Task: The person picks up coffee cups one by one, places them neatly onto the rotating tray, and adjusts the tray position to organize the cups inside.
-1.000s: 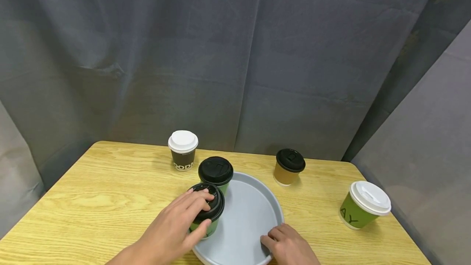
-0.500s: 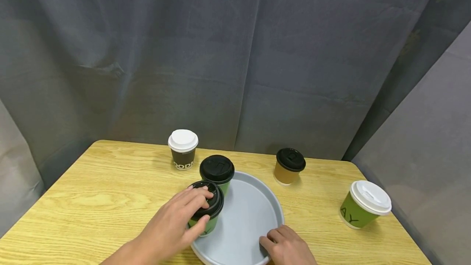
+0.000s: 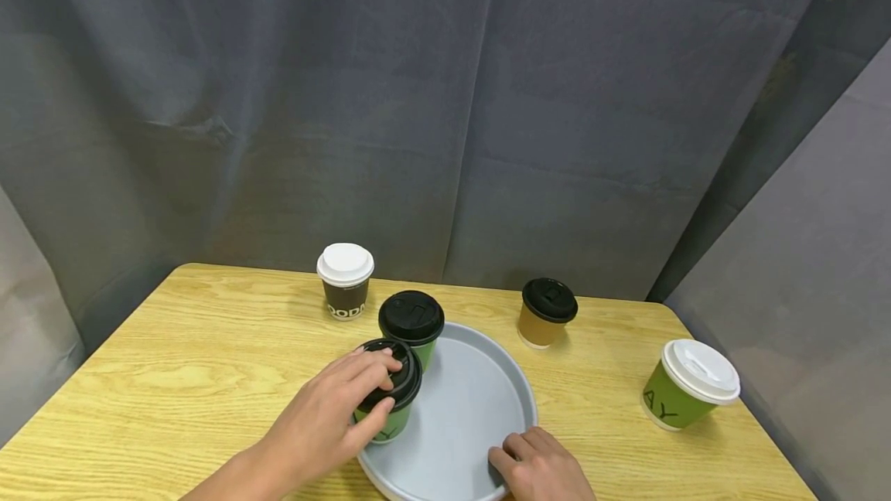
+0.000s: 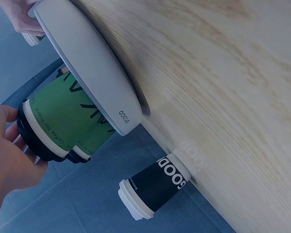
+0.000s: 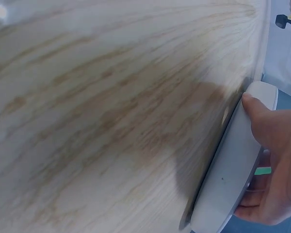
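Note:
Two green paper cups with black lids stand on the left part of a round grey tray (image 3: 462,416). My left hand (image 3: 337,408) grips the nearer green cup (image 3: 393,420) by its lid from above, thumb on the near side. In the left wrist view my fingers curl round that cup's black lid (image 4: 34,136). Right behind it, the farther green cup (image 3: 412,319) is partly covered by the near one. At the tray's near right, my right hand (image 3: 543,464) holds the rim; in the right wrist view the thumb lies along the tray's outer wall (image 5: 233,160).
A dark cup with a white lid (image 3: 346,281) stands behind the tray to the left. Behind the tray on the right is a brown cup with a black lid (image 3: 546,314). A green cup with a white lid (image 3: 685,385) stands far right. Grey cloth (image 3: 418,114) hangs behind the table.
The near green cup has shifted slightly left and away under my left hand. The farther green cup sits a touch more to the right. My right hand stays on the tray rim.

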The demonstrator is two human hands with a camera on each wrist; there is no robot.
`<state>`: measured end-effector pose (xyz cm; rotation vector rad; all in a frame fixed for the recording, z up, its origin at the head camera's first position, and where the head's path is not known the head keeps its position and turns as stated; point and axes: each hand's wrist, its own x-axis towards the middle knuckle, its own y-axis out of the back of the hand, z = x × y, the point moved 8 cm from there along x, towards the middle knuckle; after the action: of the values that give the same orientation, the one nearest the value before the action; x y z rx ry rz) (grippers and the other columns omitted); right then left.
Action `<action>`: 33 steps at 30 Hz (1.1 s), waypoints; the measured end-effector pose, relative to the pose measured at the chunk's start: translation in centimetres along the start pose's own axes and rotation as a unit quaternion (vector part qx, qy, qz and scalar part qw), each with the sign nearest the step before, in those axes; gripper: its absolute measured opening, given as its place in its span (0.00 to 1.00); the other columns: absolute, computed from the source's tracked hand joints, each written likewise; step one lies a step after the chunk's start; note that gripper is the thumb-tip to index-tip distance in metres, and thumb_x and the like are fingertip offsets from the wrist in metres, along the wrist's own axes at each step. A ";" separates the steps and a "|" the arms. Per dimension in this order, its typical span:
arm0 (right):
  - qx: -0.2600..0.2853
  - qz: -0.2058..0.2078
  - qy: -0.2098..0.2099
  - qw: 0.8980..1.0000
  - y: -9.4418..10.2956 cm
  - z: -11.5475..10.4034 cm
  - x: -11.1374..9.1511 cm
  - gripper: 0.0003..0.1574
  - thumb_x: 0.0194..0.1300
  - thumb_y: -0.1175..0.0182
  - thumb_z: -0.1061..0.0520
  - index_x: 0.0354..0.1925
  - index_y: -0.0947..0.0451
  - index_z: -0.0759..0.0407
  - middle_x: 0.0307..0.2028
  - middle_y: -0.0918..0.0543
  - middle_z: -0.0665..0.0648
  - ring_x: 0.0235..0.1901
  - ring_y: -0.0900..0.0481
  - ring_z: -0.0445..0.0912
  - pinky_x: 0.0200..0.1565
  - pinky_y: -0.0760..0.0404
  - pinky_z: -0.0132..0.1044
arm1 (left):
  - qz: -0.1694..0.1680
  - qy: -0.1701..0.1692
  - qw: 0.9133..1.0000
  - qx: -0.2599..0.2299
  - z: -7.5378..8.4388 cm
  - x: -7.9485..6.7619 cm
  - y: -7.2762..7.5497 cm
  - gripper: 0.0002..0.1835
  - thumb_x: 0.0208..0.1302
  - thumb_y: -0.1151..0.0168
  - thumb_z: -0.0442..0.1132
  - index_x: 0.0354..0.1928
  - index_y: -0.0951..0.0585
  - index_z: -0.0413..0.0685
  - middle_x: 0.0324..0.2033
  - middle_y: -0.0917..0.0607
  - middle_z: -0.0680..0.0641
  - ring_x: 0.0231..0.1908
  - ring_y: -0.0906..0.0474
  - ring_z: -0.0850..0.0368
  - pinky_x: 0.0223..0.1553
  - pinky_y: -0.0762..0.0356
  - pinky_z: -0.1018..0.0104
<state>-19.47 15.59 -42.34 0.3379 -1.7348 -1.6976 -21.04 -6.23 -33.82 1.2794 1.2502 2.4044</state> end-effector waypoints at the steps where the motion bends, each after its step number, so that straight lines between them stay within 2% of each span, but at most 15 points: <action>1: 0.001 -0.001 -0.001 1.000 0.0 0.0 0.0 0.33 0.55 0.36 0.24 0.34 0.15 0.50 0.26 0.25 0.44 0.27 0.32 0.38 0.35 0.24 0.36 | 0.001 -0.001 1.000 0.000 0.0 0.0 0.0 0.12 0.60 0.31 0.36 0.45 0.18 0.52 0.52 0.18 0.55 0.60 0.25 0.57 0.63 0.30 0.55; 8: 0.002 0.000 -0.001 1.000 -0.1 0.0 -0.1 0.35 0.58 0.41 0.22 0.34 0.15 0.50 0.26 0.25 0.44 0.27 0.32 0.38 0.34 0.24 0.35 | -0.001 0.002 1.000 -0.002 -0.1 0.0 -0.1 0.12 0.60 0.31 0.35 0.45 0.19 0.53 0.51 0.18 0.56 0.60 0.25 0.57 0.63 0.30 0.54; 13: 0.029 -0.038 0.010 0.999 -0.4 0.6 0.0 0.39 0.58 0.45 0.19 0.39 0.13 0.49 0.30 0.23 0.43 0.31 0.30 0.38 0.37 0.22 0.34 | 0.002 0.002 1.000 0.000 -0.1 -0.1 -0.1 0.12 0.59 0.31 0.36 0.45 0.18 0.53 0.52 0.18 0.56 0.60 0.25 0.58 0.63 0.30 0.55; 17: 0.070 -0.071 0.033 0.995 -0.4 1.4 0.0 0.38 0.59 0.45 0.20 0.44 0.13 0.48 0.34 0.22 0.41 0.35 0.29 0.37 0.40 0.21 0.34 | 0.003 0.000 1.000 0.000 -0.1 0.0 0.0 0.12 0.59 0.31 0.36 0.46 0.18 0.52 0.52 0.18 0.56 0.60 0.25 0.58 0.63 0.29 0.55; 20: 0.097 -0.077 0.060 0.990 -0.3 2.0 0.0 0.36 0.60 0.44 0.23 0.47 0.14 0.47 0.38 0.21 0.40 0.38 0.26 0.37 0.47 0.19 0.40 | 0.003 -0.001 1.000 0.000 -0.1 0.0 0.0 0.12 0.59 0.31 0.36 0.46 0.18 0.53 0.51 0.18 0.56 0.60 0.25 0.58 0.62 0.29 0.54; 24: 0.130 -0.069 0.099 0.984 -0.3 2.8 -0.2 0.32 0.62 0.42 0.27 0.49 0.14 0.46 0.42 0.21 0.39 0.43 0.24 0.36 0.56 0.22 0.51 | 0.004 -0.001 1.000 -0.001 -0.1 0.0 0.0 0.12 0.59 0.31 0.36 0.45 0.18 0.53 0.51 0.18 0.56 0.60 0.25 0.58 0.62 0.29 0.54; 28: 0.157 -0.055 0.118 0.979 -0.5 3.3 -0.3 0.28 0.64 0.40 0.31 0.50 0.15 0.46 0.43 0.21 0.38 0.44 0.25 0.34 0.58 0.23 0.51 | 0.005 0.000 1.000 -0.004 0.0 0.0 0.0 0.12 0.59 0.31 0.35 0.44 0.18 0.53 0.51 0.18 0.56 0.60 0.25 0.58 0.62 0.29 0.54; 33: 0.162 -0.046 0.119 0.979 -0.8 3.4 -0.4 0.27 0.64 0.39 0.32 0.50 0.14 0.46 0.43 0.21 0.38 0.44 0.25 0.34 0.58 0.23 0.50 | 0.003 0.003 1.000 -0.002 -0.2 0.0 0.0 0.12 0.59 0.31 0.36 0.45 0.18 0.53 0.52 0.18 0.56 0.60 0.25 0.57 0.61 0.28 0.55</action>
<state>-21.48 18.40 -42.92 0.7466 -1.8334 -1.3674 -21.17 -6.32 -33.84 1.2775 1.2429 2.4159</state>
